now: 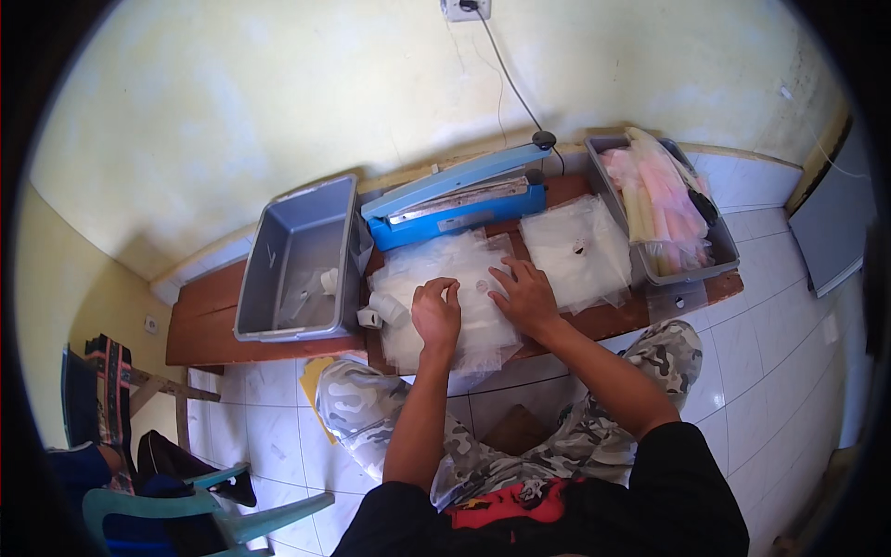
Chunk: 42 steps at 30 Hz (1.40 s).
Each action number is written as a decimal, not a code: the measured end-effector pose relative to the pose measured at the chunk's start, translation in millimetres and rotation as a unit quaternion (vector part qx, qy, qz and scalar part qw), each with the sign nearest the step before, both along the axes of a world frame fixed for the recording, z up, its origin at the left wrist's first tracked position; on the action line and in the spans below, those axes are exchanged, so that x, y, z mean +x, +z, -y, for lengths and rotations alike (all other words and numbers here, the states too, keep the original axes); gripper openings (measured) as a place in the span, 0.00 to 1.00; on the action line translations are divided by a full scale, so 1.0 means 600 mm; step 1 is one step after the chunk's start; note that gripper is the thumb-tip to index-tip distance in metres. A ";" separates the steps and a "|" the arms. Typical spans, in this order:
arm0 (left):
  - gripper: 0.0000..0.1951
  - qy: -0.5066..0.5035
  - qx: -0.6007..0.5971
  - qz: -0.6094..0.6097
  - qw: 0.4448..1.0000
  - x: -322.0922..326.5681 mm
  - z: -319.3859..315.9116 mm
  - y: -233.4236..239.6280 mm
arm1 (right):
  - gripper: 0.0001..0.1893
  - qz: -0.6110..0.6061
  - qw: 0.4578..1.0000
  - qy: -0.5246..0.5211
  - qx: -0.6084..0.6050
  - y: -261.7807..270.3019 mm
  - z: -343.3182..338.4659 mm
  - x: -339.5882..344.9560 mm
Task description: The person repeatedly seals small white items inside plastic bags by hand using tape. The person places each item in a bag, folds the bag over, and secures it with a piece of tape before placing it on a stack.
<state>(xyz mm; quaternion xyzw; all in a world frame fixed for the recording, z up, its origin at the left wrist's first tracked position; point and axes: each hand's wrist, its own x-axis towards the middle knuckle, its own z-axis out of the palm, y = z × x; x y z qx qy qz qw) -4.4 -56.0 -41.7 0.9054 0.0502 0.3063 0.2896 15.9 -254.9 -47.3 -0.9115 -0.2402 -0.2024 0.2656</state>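
A pile of clear plastic bags [445, 257] lies before me on the low wooden bench. My left hand [437, 317] is over its middle, thumb and index fingertips close together; whether something small is between them I cannot tell. My right hand [525, 296] rests at the pile's right side with fingers spread, holding nothing. Between the hands, a round sticker [482, 285] shows on the top bag. White label rolls [388, 308] sit just left of my left hand. Right of my right hand, a second stack of bags [574, 250] has a dark-and-white round sticker on top.
Behind the pile stands a blue impulse sealer [459, 217], its arm raised, its cord running to a wall socket [466, 10]. A grey bin [341, 250] at left holds a bag and white roll. The right bin [724, 257] holds pink and yellowish filled bags. A green plastic chair [150, 503] is lower left.
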 end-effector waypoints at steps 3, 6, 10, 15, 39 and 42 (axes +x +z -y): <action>0.05 -0.039 -0.039 0.072 0.996 0.019 0.014 0.014 | 0.21 -0.014 1.000 -0.020 0.020 0.022 0.019 -0.005; 0.08 -0.061 -0.121 -0.026 0.990 0.042 0.045 0.035 | 0.21 -0.014 0.999 -0.030 0.030 0.043 0.051 -0.009; 0.09 -0.076 -0.141 -0.119 0.980 0.090 0.103 0.053 | 0.20 -0.013 0.998 -0.065 0.018 0.053 0.100 -0.011; 0.10 -0.109 -0.260 -0.124 0.951 0.141 0.134 0.013 | 0.21 -0.024 0.994 -0.109 0.016 0.031 0.130 -0.008; 0.09 -0.069 0.028 -0.095 0.993 0.070 0.034 -0.009 | 0.10 0.006 0.999 -0.029 -0.034 -0.033 0.042 0.052; 0.09 -0.070 0.011 -0.081 0.994 0.074 0.038 0.003 | 0.11 0.010 0.999 -0.041 -0.021 -0.016 0.053 0.056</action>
